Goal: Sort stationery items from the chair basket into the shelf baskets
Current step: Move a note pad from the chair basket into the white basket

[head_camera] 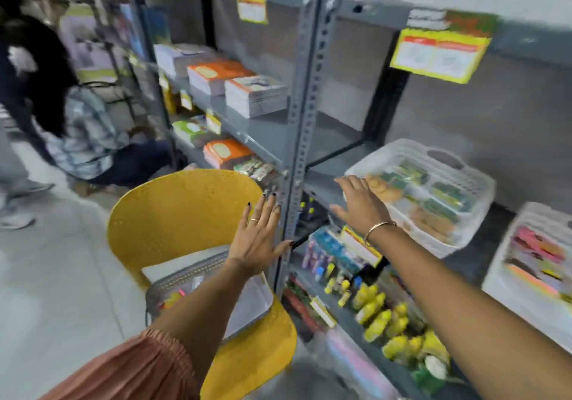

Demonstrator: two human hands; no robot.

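Note:
A grey mesh basket (185, 272) with a few small stationery items sits on the seat of a yellow chair (173, 214). My left hand (258, 235) hovers above that basket with fingers spread and straight, holding nothing. My right hand (359, 203) is stretched out flat in front of a white shelf basket (464, 183) that holds green and orange packs. It too is empty. A second white shelf basket (507, 263) with pink and orange items stands further right on the same grey shelf. The whole view is blurred by motion.
A grey slotted shelf upright (305, 115) stands between my two hands. Stacks of notebooks (238, 87) lie on the left shelves. Yellow glue bottles (387, 316) fill the lower shelf. A person (77, 127) crouches on the floor at the left, behind the chair.

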